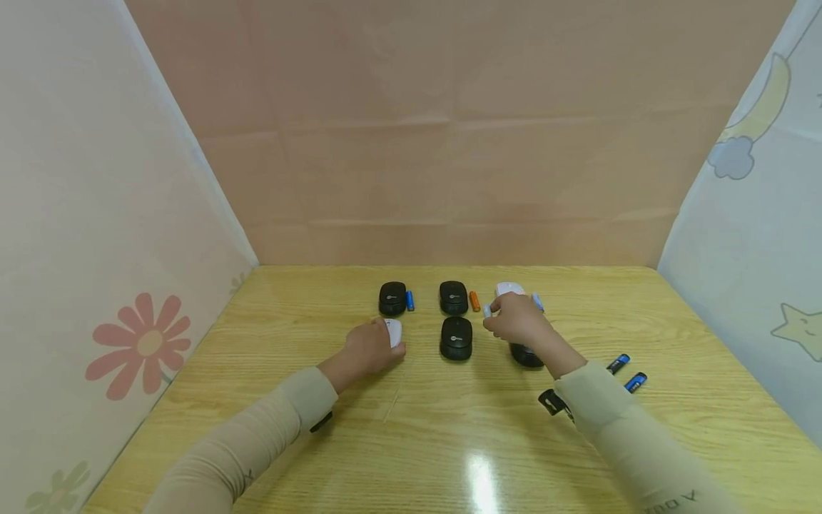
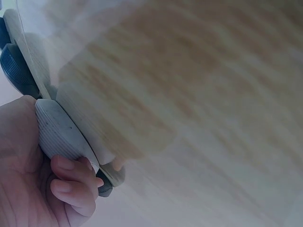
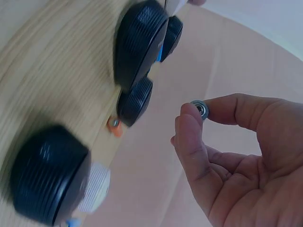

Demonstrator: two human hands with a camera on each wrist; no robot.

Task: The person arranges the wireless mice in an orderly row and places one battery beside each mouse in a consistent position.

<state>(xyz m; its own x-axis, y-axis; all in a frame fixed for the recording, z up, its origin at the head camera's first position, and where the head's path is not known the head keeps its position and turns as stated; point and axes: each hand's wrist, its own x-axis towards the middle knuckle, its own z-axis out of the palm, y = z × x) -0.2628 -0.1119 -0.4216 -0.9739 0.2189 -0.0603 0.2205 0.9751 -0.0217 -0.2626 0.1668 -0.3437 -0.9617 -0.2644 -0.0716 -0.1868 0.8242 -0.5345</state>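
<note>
In the head view my left hand point(image 1: 374, 348) grips a white computer mouse point(image 1: 393, 332) at the left of the group. The left wrist view shows curled fingers point(image 2: 71, 187) against the side of this white mouse point(image 2: 61, 130). My right hand point(image 1: 519, 319) pinches a small pale battery point(image 1: 486, 311) between thumb and fingers, above the table. One metal end of the battery point(image 3: 201, 109) faces the right wrist camera. Below the right hand sits a black mouse point(image 1: 526, 355), partly hidden by the forearm. Another black mouse point(image 1: 457, 338) lies between the two hands.
Along the back stand two black mice point(image 1: 392, 298) and a white mouse point(image 1: 510, 288). Beside them lie a blue battery point(image 1: 409, 300), an orange battery point(image 1: 474, 301) and a pale battery point(image 1: 537, 302). Two black-and-blue batteries point(image 1: 636, 383) rest by the right sleeve. Walls enclose the wooden table point(image 1: 270, 314).
</note>
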